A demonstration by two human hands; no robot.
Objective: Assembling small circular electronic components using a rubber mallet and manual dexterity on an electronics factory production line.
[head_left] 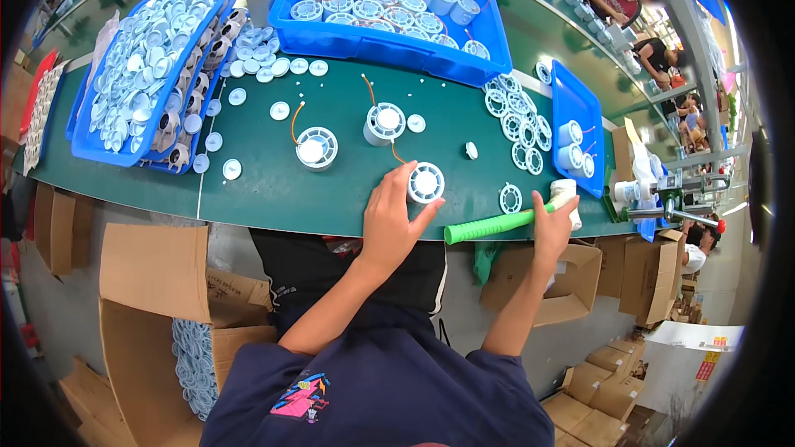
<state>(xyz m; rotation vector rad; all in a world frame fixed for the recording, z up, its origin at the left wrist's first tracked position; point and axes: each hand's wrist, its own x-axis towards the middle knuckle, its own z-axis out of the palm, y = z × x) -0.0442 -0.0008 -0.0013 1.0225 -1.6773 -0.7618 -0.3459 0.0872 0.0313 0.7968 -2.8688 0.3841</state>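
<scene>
Near the middle of the table's (pixel 273 199) near edge, the white housing (pixel 426 183), likely light, stiff and best taken by its side wall, sits between my left hand's (pixel 391 217) curled fingers and thumb, my right hand (pixel 551 230) wrapped round the green-handled mallet (pixel 490 227), forearms angled inward.

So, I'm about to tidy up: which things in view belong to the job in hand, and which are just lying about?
Likely part of the job:
wired white cylinder, in the left hand
green-handled mallet, in the right hand
two more wired cylinders
loose round caps

Seemingly just lying about:
open cardboard box below the bench's right side
cartons on the floor, lower right
</scene>
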